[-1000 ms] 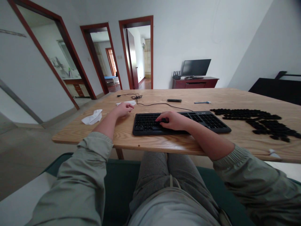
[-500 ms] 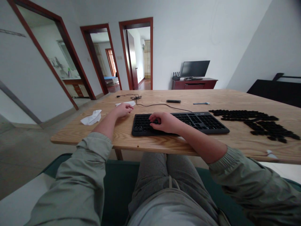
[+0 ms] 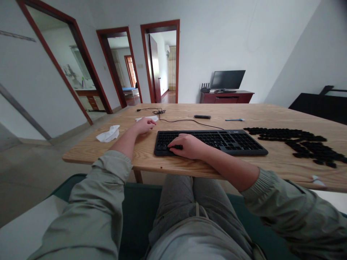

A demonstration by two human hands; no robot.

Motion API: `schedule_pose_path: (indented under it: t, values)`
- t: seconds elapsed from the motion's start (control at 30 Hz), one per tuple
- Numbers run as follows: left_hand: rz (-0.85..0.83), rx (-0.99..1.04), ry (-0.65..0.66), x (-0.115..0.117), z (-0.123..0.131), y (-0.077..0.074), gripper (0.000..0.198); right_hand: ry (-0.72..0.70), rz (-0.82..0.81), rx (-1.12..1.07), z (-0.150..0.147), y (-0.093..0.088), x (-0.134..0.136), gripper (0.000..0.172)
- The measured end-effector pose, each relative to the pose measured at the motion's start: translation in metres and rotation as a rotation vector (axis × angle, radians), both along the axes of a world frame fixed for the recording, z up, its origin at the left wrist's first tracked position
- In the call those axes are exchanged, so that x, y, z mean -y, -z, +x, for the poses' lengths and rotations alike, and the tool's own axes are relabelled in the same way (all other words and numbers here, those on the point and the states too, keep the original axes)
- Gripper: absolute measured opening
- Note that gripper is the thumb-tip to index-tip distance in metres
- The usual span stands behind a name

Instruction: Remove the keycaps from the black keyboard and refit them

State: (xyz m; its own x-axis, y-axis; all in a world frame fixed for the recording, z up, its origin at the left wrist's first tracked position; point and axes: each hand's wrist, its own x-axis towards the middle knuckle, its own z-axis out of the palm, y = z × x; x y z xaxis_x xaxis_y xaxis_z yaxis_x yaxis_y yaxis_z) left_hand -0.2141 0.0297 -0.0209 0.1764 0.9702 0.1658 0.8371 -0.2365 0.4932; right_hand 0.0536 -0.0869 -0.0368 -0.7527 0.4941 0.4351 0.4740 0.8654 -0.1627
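R hand (image 3: 188, 146) was narrow, empty, fingers curled on blk kbd (image 3: 235, 141); L hand (image 3: 145, 125) was narrow, empty, on wood table (image 3: 173, 162), just near of white tissue strip (image 3: 146, 118).

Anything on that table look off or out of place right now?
Yes: a sprawl of small black pieces, possibly keycaps, lies loose on the wooden table, right of the keyboard under the right hand. Their uneven, straggling rows look odd. A crumpled white tissue also lies near the left hand.
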Motion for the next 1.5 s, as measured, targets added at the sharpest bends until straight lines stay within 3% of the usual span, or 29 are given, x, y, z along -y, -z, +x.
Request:
schedule_pose_path:
  t: [0.37, 0.73, 1.3, 1.5]
  values:
    - [0.022, -0.008, 0.025, -0.005, -0.002, 0.002, 0.033, -0.117, 0.037, -0.075, -0.001, 0.006, -0.003, 0.022]
    - [-0.005, 0.014, 0.000, -0.010, -0.004, 0.009, 0.033, -0.101, 0.138, -0.050, 0.000, 0.008, 0.004, 0.034]
    - [-0.022, 0.012, -0.009, 0.010, 0.008, -0.003, 0.037, -0.088, 0.208, 0.028, 0.002, 0.009, 0.013, 0.034]
    - [0.006, 0.005, 0.018, 0.002, 0.001, 0.000, 0.036, -0.018, 0.290, -0.014, 0.003, 0.010, 0.017, 0.041]
